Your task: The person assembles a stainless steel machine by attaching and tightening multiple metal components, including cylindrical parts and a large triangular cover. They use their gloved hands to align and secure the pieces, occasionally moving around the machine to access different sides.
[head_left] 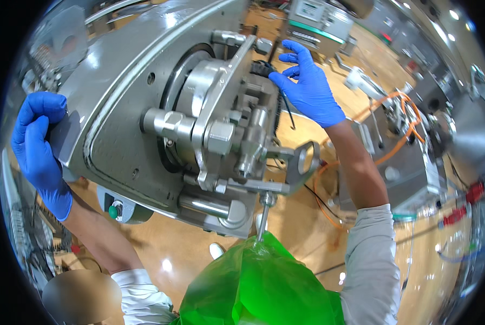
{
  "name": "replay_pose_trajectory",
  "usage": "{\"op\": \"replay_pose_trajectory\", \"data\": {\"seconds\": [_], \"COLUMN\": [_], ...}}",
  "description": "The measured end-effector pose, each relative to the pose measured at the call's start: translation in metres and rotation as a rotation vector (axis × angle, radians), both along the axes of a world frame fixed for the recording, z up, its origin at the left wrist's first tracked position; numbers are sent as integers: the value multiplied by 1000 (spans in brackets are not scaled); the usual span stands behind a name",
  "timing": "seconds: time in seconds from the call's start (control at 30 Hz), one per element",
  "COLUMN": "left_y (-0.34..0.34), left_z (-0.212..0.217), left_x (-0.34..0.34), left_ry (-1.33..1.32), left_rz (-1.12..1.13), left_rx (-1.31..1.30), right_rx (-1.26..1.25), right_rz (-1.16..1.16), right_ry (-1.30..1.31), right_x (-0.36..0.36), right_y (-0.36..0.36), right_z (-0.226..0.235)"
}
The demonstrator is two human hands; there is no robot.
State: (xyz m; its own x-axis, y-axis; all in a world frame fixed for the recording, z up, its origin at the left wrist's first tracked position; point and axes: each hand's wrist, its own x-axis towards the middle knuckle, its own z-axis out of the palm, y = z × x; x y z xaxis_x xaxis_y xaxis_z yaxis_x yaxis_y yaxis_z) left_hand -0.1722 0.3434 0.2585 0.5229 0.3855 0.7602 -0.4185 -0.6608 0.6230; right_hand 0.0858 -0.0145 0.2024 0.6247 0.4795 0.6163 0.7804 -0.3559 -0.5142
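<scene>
My left hand (39, 149), in a blue glove, is at the left corner of a large stainless steel machine housing (115, 103). Its fingers are curled, with the tips against the housing's edge. My right hand (310, 86), gloved in blue too, is raised beyond the machine's front fittings, fingers bent and apart. Its thumb comes close to a dark part with a coiled black cable (263, 69); contact is unclear. Between the hands, a metal bracket plate (221, 89) with a large hex nut (220, 137) sits over a round flange (196, 89).
A thin metal rod (263, 219) points down from a lever arm to my green apron (248, 281). A green knob (113, 211) sticks out under the housing. At right, an orange hose (399, 138) loops over metal equipment (399, 179). A machine with a green stripe (315, 30) stands behind.
</scene>
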Motion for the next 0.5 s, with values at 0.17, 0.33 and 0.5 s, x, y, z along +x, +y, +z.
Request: {"op": "replay_pose_trajectory", "data": {"seconds": [0.17, 0.33, 0.5], "left_y": [-16, -35, -38], "left_z": [7, 5, 7], "left_x": [-8, 2, 0], "left_ry": [21, 2, -29], "left_rz": [105, 196, 140], "left_rx": [57, 1, -10], "right_rx": [185, 251, 318], "right_rz": [193, 348, 406], "right_ry": [-267, -452, 184], "right_x": [66, 96, 91], "right_y": [39, 40, 42], "right_z": [-12, -23, -21]}}
